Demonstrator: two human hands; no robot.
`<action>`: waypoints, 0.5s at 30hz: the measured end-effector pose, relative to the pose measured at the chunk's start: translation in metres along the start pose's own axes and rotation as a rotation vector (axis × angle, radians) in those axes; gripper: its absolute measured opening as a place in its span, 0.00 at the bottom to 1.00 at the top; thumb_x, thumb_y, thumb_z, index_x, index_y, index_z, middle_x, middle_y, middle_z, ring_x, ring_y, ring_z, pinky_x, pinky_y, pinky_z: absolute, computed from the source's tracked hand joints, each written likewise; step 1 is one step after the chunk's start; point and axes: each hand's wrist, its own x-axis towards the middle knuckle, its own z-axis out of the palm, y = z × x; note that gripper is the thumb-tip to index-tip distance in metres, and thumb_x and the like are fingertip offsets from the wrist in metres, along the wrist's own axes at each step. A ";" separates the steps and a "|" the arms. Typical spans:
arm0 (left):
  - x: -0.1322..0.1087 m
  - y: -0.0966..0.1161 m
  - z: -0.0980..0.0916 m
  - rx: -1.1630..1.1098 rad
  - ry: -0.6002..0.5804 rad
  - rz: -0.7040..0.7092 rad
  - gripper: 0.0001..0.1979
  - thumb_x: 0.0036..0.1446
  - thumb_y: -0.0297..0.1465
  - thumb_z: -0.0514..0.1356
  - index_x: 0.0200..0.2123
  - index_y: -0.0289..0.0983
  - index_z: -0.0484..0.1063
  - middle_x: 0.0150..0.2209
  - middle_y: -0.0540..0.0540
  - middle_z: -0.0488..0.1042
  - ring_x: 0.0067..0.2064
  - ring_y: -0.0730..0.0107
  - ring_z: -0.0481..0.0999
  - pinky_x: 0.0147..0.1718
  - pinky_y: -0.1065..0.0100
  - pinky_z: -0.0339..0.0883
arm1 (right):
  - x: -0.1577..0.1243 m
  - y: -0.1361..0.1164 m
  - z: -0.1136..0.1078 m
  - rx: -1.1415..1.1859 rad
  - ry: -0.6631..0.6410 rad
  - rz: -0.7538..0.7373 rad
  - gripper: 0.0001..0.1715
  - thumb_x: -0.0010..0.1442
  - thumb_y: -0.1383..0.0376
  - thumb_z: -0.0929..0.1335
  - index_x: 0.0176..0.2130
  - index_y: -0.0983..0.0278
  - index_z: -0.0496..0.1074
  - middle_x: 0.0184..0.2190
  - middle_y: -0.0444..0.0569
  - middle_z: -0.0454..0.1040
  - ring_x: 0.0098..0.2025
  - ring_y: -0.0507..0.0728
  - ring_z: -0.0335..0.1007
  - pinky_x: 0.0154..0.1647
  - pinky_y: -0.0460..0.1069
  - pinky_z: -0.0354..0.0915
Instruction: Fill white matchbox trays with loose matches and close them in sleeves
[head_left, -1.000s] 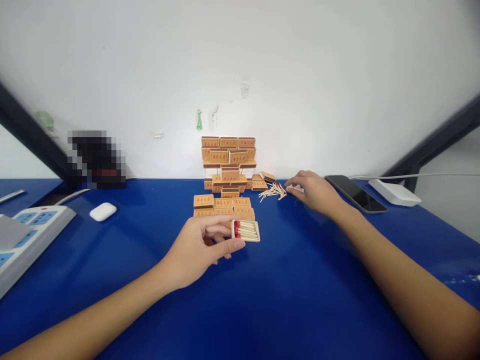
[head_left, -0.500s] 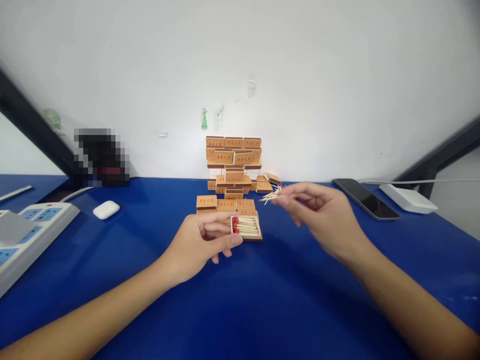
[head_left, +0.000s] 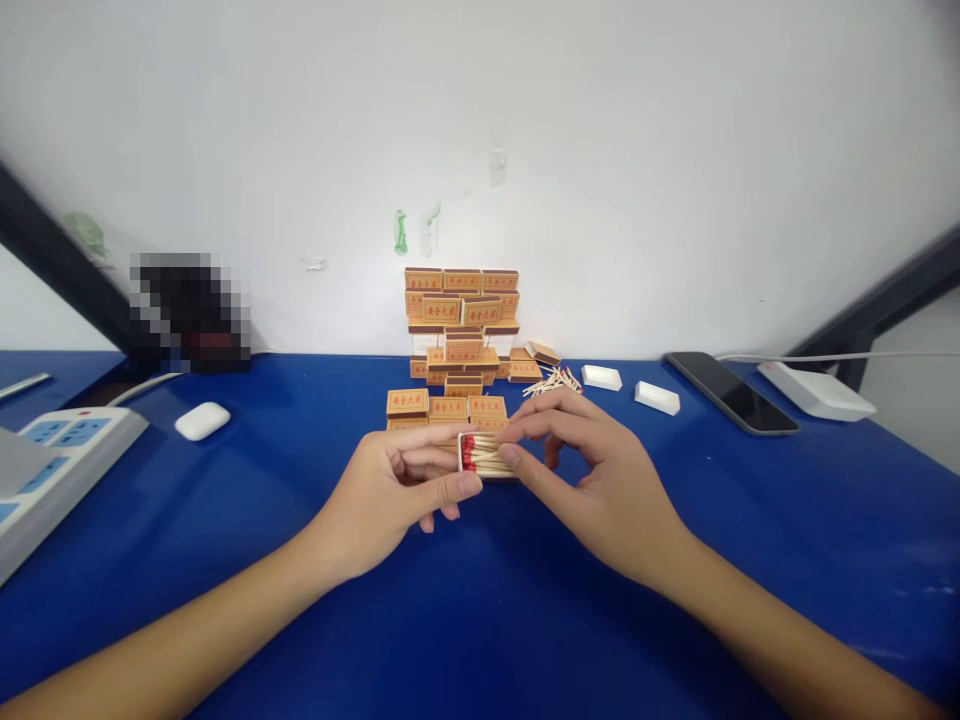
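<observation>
My left hand (head_left: 409,480) grips a small white matchbox tray (head_left: 460,455) between thumb and fingers. Red-headed matches (head_left: 487,455) lie in it, heads toward the left. At the tray's right end, the thumb and fingertips of my right hand (head_left: 600,460) close on the matches' plain ends; how many they pinch is hidden. Behind that hand, a loose heap of matches (head_left: 553,381) rests on the blue table (head_left: 480,620). A stack of orange matchboxes (head_left: 463,348) rises in front of the wall, with a lower row of matchboxes (head_left: 448,408) nearer me.
Two white matchbox trays (head_left: 601,377) lie right of the heap. Farther right are a dark phone (head_left: 731,393) and a white device (head_left: 816,391) with a cable. On the left sit a white earphone case (head_left: 202,421) and a power strip (head_left: 82,460).
My right hand has let its bunch of matches go onto the heap and come left and down to the tray. The left hand still holds the tray in nearly the same place.
</observation>
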 end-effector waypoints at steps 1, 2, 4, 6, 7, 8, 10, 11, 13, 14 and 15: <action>0.000 0.000 0.001 0.004 0.004 0.002 0.29 0.54 0.37 0.76 0.59 0.40 0.80 0.38 0.43 0.87 0.26 0.74 0.77 0.20 0.76 0.69 | 0.000 0.000 0.000 -0.012 0.003 -0.020 0.05 0.67 0.67 0.72 0.42 0.58 0.81 0.43 0.48 0.76 0.40 0.55 0.73 0.33 0.49 0.71; -0.001 0.001 0.001 0.012 0.009 0.004 0.28 0.54 0.37 0.76 0.58 0.40 0.80 0.38 0.43 0.87 0.26 0.74 0.77 0.20 0.76 0.69 | -0.001 -0.001 0.000 -0.025 0.002 -0.038 0.05 0.67 0.67 0.72 0.42 0.58 0.81 0.43 0.49 0.75 0.42 0.55 0.73 0.34 0.49 0.71; -0.003 0.002 0.004 0.034 0.016 0.019 0.27 0.54 0.36 0.76 0.58 0.41 0.81 0.37 0.45 0.87 0.26 0.75 0.77 0.21 0.76 0.69 | -0.001 -0.001 0.000 -0.052 -0.014 -0.071 0.05 0.66 0.68 0.72 0.41 0.59 0.81 0.44 0.50 0.74 0.45 0.57 0.72 0.35 0.49 0.71; -0.005 0.002 0.006 0.070 0.009 0.051 0.26 0.54 0.35 0.76 0.56 0.41 0.82 0.35 0.46 0.86 0.26 0.75 0.76 0.22 0.77 0.69 | -0.002 -0.001 0.000 -0.083 -0.037 -0.099 0.04 0.66 0.68 0.72 0.40 0.59 0.80 0.45 0.51 0.74 0.48 0.58 0.72 0.36 0.50 0.71; -0.006 0.003 0.006 0.086 0.001 0.068 0.25 0.54 0.35 0.76 0.56 0.41 0.82 0.34 0.47 0.86 0.26 0.76 0.76 0.22 0.77 0.69 | -0.002 -0.001 -0.001 -0.100 -0.048 -0.113 0.04 0.66 0.68 0.72 0.40 0.59 0.79 0.46 0.51 0.73 0.49 0.59 0.72 0.36 0.50 0.71; -0.006 0.002 0.007 0.097 -0.008 0.082 0.24 0.55 0.35 0.76 0.55 0.42 0.83 0.34 0.47 0.86 0.26 0.76 0.76 0.23 0.77 0.69 | -0.002 0.000 -0.001 -0.115 -0.060 -0.128 0.03 0.66 0.68 0.72 0.39 0.60 0.78 0.46 0.51 0.73 0.49 0.59 0.71 0.37 0.51 0.71; -0.007 0.002 0.007 0.103 -0.018 0.086 0.24 0.55 0.35 0.76 0.56 0.42 0.82 0.33 0.48 0.85 0.26 0.76 0.76 0.23 0.77 0.69 | -0.002 0.001 -0.003 -0.143 -0.085 -0.163 0.03 0.68 0.68 0.71 0.40 0.60 0.77 0.47 0.52 0.73 0.51 0.60 0.71 0.41 0.52 0.72; -0.007 0.002 0.006 0.099 -0.017 0.079 0.25 0.55 0.35 0.76 0.56 0.42 0.82 0.34 0.48 0.85 0.26 0.76 0.76 0.22 0.77 0.69 | -0.002 0.002 -0.003 -0.157 -0.099 -0.178 0.03 0.68 0.69 0.71 0.40 0.60 0.76 0.48 0.53 0.73 0.52 0.60 0.71 0.43 0.53 0.73; -0.006 0.002 0.006 0.096 -0.011 0.066 0.26 0.55 0.35 0.76 0.57 0.42 0.82 0.34 0.48 0.85 0.26 0.75 0.76 0.22 0.76 0.69 | -0.002 0.003 -0.005 -0.181 -0.122 -0.193 0.03 0.69 0.69 0.70 0.41 0.61 0.74 0.49 0.53 0.73 0.53 0.60 0.71 0.47 0.55 0.73; -0.006 0.003 0.006 0.099 -0.010 0.065 0.26 0.55 0.34 0.76 0.57 0.42 0.81 0.34 0.47 0.85 0.26 0.75 0.76 0.22 0.76 0.69 | -0.002 0.004 -0.005 -0.189 -0.133 -0.194 0.03 0.70 0.69 0.69 0.42 0.61 0.73 0.50 0.53 0.73 0.53 0.60 0.71 0.49 0.56 0.73; -0.005 0.003 0.006 0.102 -0.010 0.067 0.26 0.55 0.34 0.75 0.57 0.42 0.81 0.34 0.47 0.86 0.26 0.75 0.76 0.22 0.76 0.69 | -0.002 0.004 -0.005 -0.194 -0.142 -0.193 0.03 0.70 0.69 0.69 0.42 0.61 0.73 0.50 0.54 0.73 0.52 0.59 0.71 0.50 0.57 0.73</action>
